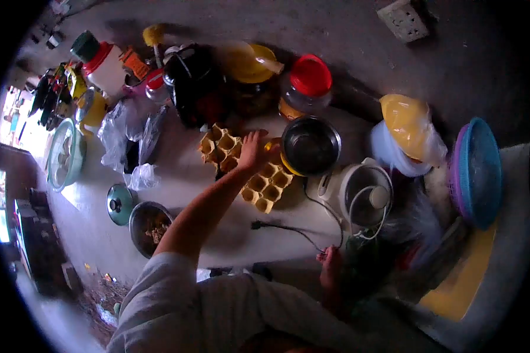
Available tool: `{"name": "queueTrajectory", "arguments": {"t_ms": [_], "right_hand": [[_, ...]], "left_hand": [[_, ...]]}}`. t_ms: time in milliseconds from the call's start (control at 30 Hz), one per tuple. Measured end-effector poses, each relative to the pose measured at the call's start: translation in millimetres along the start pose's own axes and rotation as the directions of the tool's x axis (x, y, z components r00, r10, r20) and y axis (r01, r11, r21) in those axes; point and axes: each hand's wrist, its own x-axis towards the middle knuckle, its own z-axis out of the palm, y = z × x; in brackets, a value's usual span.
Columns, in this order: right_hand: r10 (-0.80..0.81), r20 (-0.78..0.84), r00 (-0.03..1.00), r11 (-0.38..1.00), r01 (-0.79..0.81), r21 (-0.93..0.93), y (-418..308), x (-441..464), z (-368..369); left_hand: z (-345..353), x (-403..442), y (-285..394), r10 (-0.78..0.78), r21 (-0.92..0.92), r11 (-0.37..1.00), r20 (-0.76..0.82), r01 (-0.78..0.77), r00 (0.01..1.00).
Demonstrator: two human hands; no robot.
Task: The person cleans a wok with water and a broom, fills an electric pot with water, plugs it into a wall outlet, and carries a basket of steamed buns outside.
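Observation:
My left hand (254, 153) is stretched across the middle of a cardboard egg tray (264, 189) and hides part of it. Its fingers point away from me, and its thumb side is close to a small yellow part beside a dark metal pot (311, 145). Whether the hand touches that part is unclear. Near the front edge of the table, my right hand (330, 263) is closed on a thin dark power cord (303, 234). The cord's plug end lies on the table to the left. A white electric cooker (362, 197) stands right beside the cord.
A bowl of food (150, 228) and a glass lid (120, 204) sit left of my arm. Plastic bags (132, 132), a red-lidded jar (310, 76) and a yellow bowl (250, 63) line the back. Blue and purple baskets (480, 173) stand at the right.

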Motion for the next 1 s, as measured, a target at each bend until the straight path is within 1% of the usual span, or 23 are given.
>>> {"name": "queueTrajectory", "arguments": {"t_ms": [67, 100, 133, 167, 233, 267, 300, 333, 367, 400, 467, 500, 533, 567, 600, 667, 700, 767, 800, 833, 867, 933, 1000], "right_hand": [[0.036, 0.338, 0.941, 0.980, -0.099, 0.170, -21, -12, 2], [0.037, 0.341, 0.939, 0.981, -0.099, 0.165, -32, -19, 6], [0.051, 0.404, 0.913, 0.914, -0.205, 0.349, -43, -25, 13], [0.047, 0.464, 0.885, 0.802, -0.310, 0.510, -53, -31, 18], [0.013, 0.539, 0.842, 0.721, -0.381, 0.579, -78, -41, 26], [-0.030, 0.609, 0.793, 0.627, -0.460, 0.629, -88, -45, 31], [-0.038, 0.608, 0.793, 0.631, -0.452, 0.630, -95, -49, 36], [-0.015, 0.592, 0.806, 0.540, -0.492, 0.683, -100, -52, 42], [0.011, 0.577, 0.817, 0.441, -0.521, 0.730, -102, -58, 42], [0.002, 0.573, 0.819, 0.444, -0.515, 0.733, -98, -61, 38], [0.144, 0.584, 0.799, 0.852, -0.400, 0.337, -88, -64, 32], [0.201, 0.617, 0.761, 0.973, -0.226, -0.038, -93, -71, 17], [0.189, 0.616, 0.765, 0.976, -0.215, -0.034, -98, -74, 12], [0.119, 0.623, 0.773, 0.992, -0.066, -0.107, -103, -75, 8], [0.054, 0.635, 0.770, 0.981, 0.078, -0.178, -107, -78, 6], [-0.068, 0.670, 0.739, 0.887, 0.353, -0.299, -117, -84, 9], [-0.123, 0.693, 0.710, 0.805, 0.480, -0.349, -123, -88, 11], [-0.320, 0.683, 0.656, 0.899, 0.438, 0.001, -152, -109, 41], [-0.363, 0.723, 0.588, 0.870, 0.491, 0.038, -162, -116, 57], [-0.402, 0.757, 0.515, 0.839, 0.539, 0.079, -168, -124, 70], [-0.404, 0.757, 0.513, 0.838, 0.539, 0.082, -173, -131, 81], [-0.145, 0.857, 0.495, 0.977, 0.206, 0.047, -177, -143, 101], [-0.235, 0.862, 0.449, 0.965, 0.212, 0.153, -162, -136, 109]], "left_hand": [[-31, -40, 16, 0.080, -0.215, 0.977, 0.284, -0.018, 0.956], [-39, -65, 21, 0.126, -0.312, 0.950, 0.447, 0.022, 0.885], [-58, -82, 38, 0.167, -0.382, 0.920, 0.591, 0.092, 0.789], [-78, -102, 60, 0.209, -0.285, 0.958, 0.737, 0.016, 0.643], [-77, -152, 67, 0.478, -0.332, 0.878, 0.613, -0.344, 0.629], [-78, -160, 66, 0.483, -0.334, 0.876, 0.605, -0.349, 0.633], [-79, -167, 64, 0.470, -0.472, 0.869, 0.693, -0.148, 0.546], [-82, -172, 63, 0.478, -0.561, 0.825, 0.761, 0.073, 0.439], [-107, -162, 78, 0.340, -0.444, 0.887, 0.814, 0.126, 0.472], [-120, -162, 81, 0.348, -0.450, 0.885, 0.809, 0.118, 0.475], [-146, -161, 82, 0.239, -0.403, 0.915, 0.546, 0.002, 0.803], [-161, -156, 84, 0.248, -0.408, 0.913, 0.540, -0.007, 0.804], [-179, -146, 88, 0.352, -0.290, 0.930, 0.526, -0.226, 0.775], [-193, -139, 93, 0.444, -0.156, 0.889, 0.524, -0.431, 0.727], [-202, -136, 99, 0.445, -0.153, 0.889, 0.520, -0.432, 0.730], [-213, -132, 112, 0.686, -0.202, 0.721, 0.345, -0.663, 0.641], [-217, -133, 120, 0.687, -0.198, 0.720, 0.342, -0.665, 0.641], [-221, -137, 134, 0.757, -0.120, 0.534, 0.509, -0.837, 0.410], [-219, -141, 138, 0.757, -0.120, 0.533, 0.509, -0.837, 0.409], [-213, -146, 139, 0.797, -0.124, 0.440, 0.510, -0.889, 0.324], [-204, -150, 137, 0.827, -0.123, 0.341, 0.510, -0.932, 0.236], [-191, -159, 134, 0.841, 0.003, 0.291, 0.476, -0.957, 0.258], [-197, -160, 139, 0.765, -0.055, 0.229, 0.627, -0.972, 0.145]]}}
